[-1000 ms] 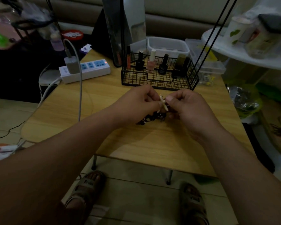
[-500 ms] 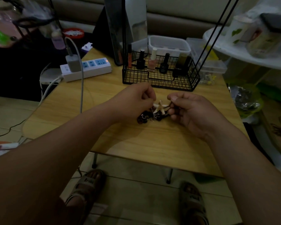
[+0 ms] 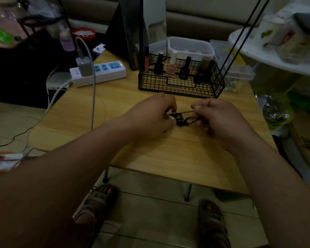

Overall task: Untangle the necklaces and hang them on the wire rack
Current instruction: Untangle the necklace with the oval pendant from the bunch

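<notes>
A dark tangle of necklaces [image 3: 182,120] with beads lies just above the wooden table [image 3: 177,158], between my two hands. My left hand [image 3: 150,117] pinches the tangle's left end, where a pale starfish-shaped pendant [image 3: 169,113] peeks out from under its fingers. My right hand [image 3: 217,119] pinches thin black cords that stretch left to the knot. The black wire rack [image 3: 181,83] stands behind the hands, with thin black rods [image 3: 240,38] rising from its right side.
Several nail polish bottles [image 3: 172,65] stand in the rack. A white power strip [image 3: 100,72] with a charger and cables lies at the back left. Plastic boxes [image 3: 190,47] sit behind the rack. A white round shelf [image 3: 276,51] crowds the right. My sandalled feet [image 3: 97,203] show below the table.
My hands have drawn apart, stretching the cords between them. The starfish pendant has gone from between the hands to under my left fingers.
</notes>
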`<action>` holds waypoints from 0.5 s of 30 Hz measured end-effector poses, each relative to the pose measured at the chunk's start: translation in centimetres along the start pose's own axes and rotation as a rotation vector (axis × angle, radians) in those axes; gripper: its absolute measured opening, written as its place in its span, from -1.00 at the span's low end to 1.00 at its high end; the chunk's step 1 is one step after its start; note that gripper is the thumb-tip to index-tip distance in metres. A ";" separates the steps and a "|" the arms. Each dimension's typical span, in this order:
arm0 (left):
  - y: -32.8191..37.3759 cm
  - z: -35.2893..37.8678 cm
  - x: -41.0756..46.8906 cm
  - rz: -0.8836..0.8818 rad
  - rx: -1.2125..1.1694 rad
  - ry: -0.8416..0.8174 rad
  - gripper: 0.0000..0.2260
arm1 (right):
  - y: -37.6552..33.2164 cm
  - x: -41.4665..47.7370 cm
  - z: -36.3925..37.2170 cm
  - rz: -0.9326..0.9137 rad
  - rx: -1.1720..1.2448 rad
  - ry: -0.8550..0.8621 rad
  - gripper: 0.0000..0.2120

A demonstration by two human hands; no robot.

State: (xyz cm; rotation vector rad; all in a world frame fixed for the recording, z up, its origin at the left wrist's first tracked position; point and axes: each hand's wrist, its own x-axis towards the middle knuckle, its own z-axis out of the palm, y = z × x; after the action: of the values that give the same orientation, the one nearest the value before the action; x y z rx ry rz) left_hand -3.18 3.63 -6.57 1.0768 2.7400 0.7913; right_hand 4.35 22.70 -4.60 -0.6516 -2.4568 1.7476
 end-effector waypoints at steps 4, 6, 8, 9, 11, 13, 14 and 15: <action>-0.2 -1.5 0.0 -0.088 -0.208 0.035 -0.83 | 0.6 0.4 -0.3 -0.050 -0.182 0.117 -0.88; 0.0 -2.2 -0.2 -0.126 -0.347 0.049 -0.85 | 0.5 0.0 -0.4 -0.136 -0.314 0.135 -0.78; 0.3 -2.6 -0.3 -0.140 -0.480 0.036 -0.84 | 0.1 -0.6 0.0 -0.237 -0.377 0.034 -0.66; 0.5 -2.7 -0.4 -0.138 -0.534 0.031 -0.83 | -0.2 -0.9 0.4 -0.275 -0.380 -0.049 -0.61; 0.7 -2.7 -0.3 -0.128 -0.640 0.031 -0.81 | -0.4 -1.4 1.5 -0.311 -0.366 -0.199 -0.54; 0.8 -2.6 0.0 -0.131 -0.740 0.054 -0.81 | -0.1 -1.3 2.5 -0.325 -0.363 -0.249 -0.56; 0.8 -2.7 0.1 -0.140 -0.791 0.067 -0.80 | 0.1 -1.1 2.8 -0.328 -0.363 -0.250 -0.62; 0.7 -2.7 0.2 -0.149 -0.833 0.077 -0.79 | 0.1 -0.9 2.9 -0.325 -0.355 -0.253 -0.70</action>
State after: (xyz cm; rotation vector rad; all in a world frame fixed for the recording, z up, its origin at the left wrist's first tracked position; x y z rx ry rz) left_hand -3.62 3.04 -3.90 0.6475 2.1040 1.7294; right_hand 4.42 19.82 -5.51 -0.0317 -2.8723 1.3598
